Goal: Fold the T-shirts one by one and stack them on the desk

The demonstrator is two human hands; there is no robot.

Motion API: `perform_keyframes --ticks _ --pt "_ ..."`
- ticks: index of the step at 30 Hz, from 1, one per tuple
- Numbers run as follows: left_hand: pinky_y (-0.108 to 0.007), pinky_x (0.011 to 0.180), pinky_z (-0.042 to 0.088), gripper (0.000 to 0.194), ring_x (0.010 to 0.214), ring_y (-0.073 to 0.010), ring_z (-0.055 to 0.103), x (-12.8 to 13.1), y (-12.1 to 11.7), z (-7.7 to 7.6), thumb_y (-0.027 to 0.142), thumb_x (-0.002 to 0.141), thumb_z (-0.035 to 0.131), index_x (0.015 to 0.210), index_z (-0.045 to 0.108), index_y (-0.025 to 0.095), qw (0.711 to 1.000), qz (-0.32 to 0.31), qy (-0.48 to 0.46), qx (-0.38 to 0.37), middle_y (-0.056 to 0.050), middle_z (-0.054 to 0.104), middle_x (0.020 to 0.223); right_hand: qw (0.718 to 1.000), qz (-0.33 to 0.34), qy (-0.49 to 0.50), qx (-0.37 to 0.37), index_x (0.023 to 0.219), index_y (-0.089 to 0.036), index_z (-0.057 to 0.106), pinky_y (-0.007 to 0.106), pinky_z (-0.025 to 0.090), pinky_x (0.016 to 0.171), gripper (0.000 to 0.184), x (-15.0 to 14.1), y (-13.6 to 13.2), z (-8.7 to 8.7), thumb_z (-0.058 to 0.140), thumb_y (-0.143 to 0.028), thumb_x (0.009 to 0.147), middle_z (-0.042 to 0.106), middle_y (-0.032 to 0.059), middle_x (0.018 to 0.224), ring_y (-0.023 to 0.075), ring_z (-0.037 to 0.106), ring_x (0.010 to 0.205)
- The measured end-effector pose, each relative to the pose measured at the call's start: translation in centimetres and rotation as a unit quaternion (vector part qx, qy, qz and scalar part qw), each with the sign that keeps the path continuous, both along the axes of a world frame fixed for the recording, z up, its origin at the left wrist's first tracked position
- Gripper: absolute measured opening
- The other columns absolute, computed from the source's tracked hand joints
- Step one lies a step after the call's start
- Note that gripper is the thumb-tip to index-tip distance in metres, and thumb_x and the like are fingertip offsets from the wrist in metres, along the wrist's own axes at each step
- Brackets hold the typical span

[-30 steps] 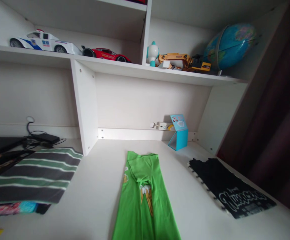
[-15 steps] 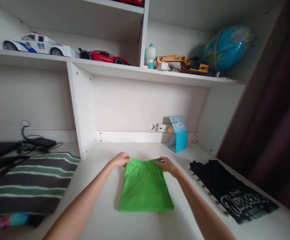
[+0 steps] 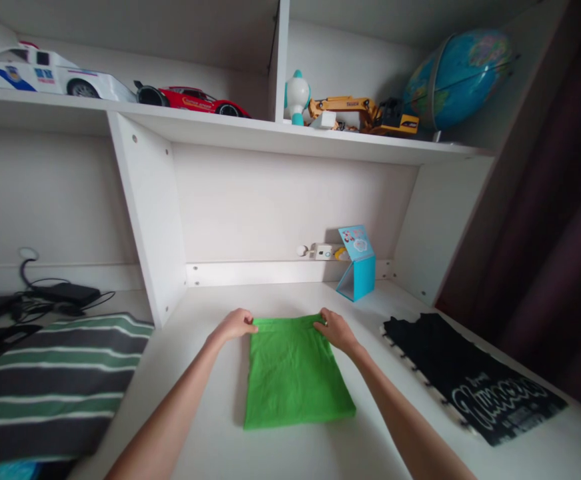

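The folded green cloth (image 3: 296, 375) lies flat on the white bench (image 3: 281, 297), centred in front of the person, a neat rectangle with its long sides running toward the body. The left hand (image 3: 233, 325) sits at the cloth's 11 o'clock corner and the right hand (image 3: 337, 331) at its 1 o'clock corner. Both are palm down and half open, with the fingertips (image 3: 251, 327) on the top edge. Neither shows a clear pinch, so whether they grip the fabric or only press it is hard to tell. Placed this way, they seem to be keeping the top edge straight and the corners square.

Nothing lies on the bench immediately around the cloth, and neither hand has anything in its way. At 9 o'clock, a striped grey-and-green garment (image 3: 50, 393) lies folded, with a black cable and charger (image 3: 65, 295) behind it. At 3 o'clock lies a black garment with white lettering (image 3: 473, 380), well apart from the right hand. A blue card stand (image 3: 357, 263) stands at 1 o'clock against the back panel, beside a white socket strip (image 3: 323, 252). Toys and a globe (image 3: 457, 80) sit on the shelf (image 3: 220, 131) above.
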State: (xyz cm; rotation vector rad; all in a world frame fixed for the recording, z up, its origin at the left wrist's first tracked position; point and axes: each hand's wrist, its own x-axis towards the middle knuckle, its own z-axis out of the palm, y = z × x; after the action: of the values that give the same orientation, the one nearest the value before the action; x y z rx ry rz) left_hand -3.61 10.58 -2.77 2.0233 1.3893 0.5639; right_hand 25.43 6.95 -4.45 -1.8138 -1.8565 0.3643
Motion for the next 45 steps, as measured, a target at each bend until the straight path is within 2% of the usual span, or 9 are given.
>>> perform_keyframes --ticks 3,7,12,18,22,26,35,40,45 --pt "-0.022 0.057 0.035 0.015 0.064 -0.0153 0.052 0.2 0.0 -1.0 0.026 0.055 0.061 0.064 0.053 0.017 0.999 0.016 0.015 0.036 0.003 0.053 0.060 0.999 -0.013 -0.030 -0.035 0.092 -0.014 0.054 0.029 0.041 0.071 0.021 0.0 0.2 -0.8 0.061 -0.026 0.076 0.058 0.0045 0.089 0.0155 0.054 0.081" --pt "-0.023 0.061 0.037 0.034 0.069 -0.0159 0.054 0.6 -0.2 -1.6 0.022 0.060 0.059 0.094 0.055 0.017 0.998 0.015 0.021 0.065 0.001 0.057 0.071 0.995 -0.026 -0.048 -0.086 0.101 -0.015 0.054 0.034 0.047 0.074 0.025 0.1 0.6 -1.1 0.052 -0.034 0.085 0.058 0.0035 0.097 0.0148 0.056 0.084" --pt "-0.022 0.060 0.035 0.020 0.065 -0.0144 0.053 0.7 -0.2 -1.3 0.019 0.063 0.057 0.082 0.060 0.018 0.996 -0.021 0.032 0.081 0.002 0.056 0.065 0.992 -0.019 -0.056 -0.114 0.102 -0.015 0.055 0.035 0.048 0.075 0.025 -0.2 0.8 -0.6 0.051 -0.033 0.085 0.057 0.0042 0.102 0.0156 0.057 0.087" --pt "-0.020 0.055 0.036 0.031 0.058 -0.0126 0.052 -0.1 -0.2 -0.7 0.024 0.065 0.057 0.096 0.053 0.020 0.998 -0.011 0.019 0.066 0.006 0.056 0.061 0.994 -0.035 -0.039 -0.092 0.106 -0.015 0.053 0.035 0.048 0.075 0.027 0.2 0.4 -0.3 0.051 -0.032 0.086 0.057 0.0049 0.103 0.0155 0.057 0.087" --pt "-0.021 0.057 0.038 0.023 0.063 -0.0143 0.056 -0.3 0.1 -0.9 0.026 0.057 0.064 0.076 0.055 0.018 0.999 0.007 0.021 0.047 0.003 0.060 0.065 0.993 -0.040 -0.053 -0.095 0.105 -0.015 0.054 0.035 0.048 0.075 0.026 0.4 0.3 -0.2 0.051 -0.033 0.085 0.057 0.0047 0.103 0.0157 0.057 0.087" --pt "-0.021 0.058 0.038 0.013 0.063 -0.0141 0.055 0.1 0.3 -1.1 0.022 0.055 0.062 0.065 0.054 0.018 0.998 0.001 0.009 0.060 0.003 0.058 0.062 0.993 -0.034 -0.068 -0.095 0.103 -0.015 0.055 0.036 0.048 0.076 0.026 0.2 0.6 -0.1 0.052 -0.033 0.085 0.057 0.0044 0.103 0.0160 0.057 0.088" --pt "-0.022 0.059 0.039 0.015 0.060 -0.0111 0.050 0.5 -0.4 1.1 0.029 0.063 0.055 0.070 0.048 0.018 0.991 -0.076 -0.105 0.044 0.005 0.050 0.061 0.998 0.009 -0.043 -0.045 0.098 -0.014 0.056 0.034 0.048 0.073 0.023 0.5 0.6 1.2 0.052 -0.033 0.085 0.058 0.0031 0.096 0.0142 0.057 0.082" --pt "-0.023 0.055 0.040 0.018 0.057 -0.0111 0.050 0.5 -0.1 -0.5 0.032 0.064 0.052 0.070 0.042 0.018 0.984 -0.048 -0.168 -0.021 0.005 0.047 0.059 0.999 -0.004 -0.012 -0.039 0.101 -0.014 0.054 0.033 0.048 0.072 0.025 0.3 1.1 0.5 0.051 -0.033 0.086 0.058 0.0033 0.096 0.0139 0.057 0.081" --pt "-0.024 0.056 0.041 0.013 0.060 -0.0128 0.053 0.7 0.7 -2.1 0.029 0.068 0.049 0.070 0.041 0.019 0.990 0.017 -0.140 0.009 0.004 0.049 0.061 0.997 -0.055 -0.005 -0.055 0.105 -0.015 0.053 0.035 0.048 0.074 0.026 0.0 1.4 -0.7 0.050 -0.033 0.086 0.057 0.0047 0.102 0.0150 0.057 0.085"
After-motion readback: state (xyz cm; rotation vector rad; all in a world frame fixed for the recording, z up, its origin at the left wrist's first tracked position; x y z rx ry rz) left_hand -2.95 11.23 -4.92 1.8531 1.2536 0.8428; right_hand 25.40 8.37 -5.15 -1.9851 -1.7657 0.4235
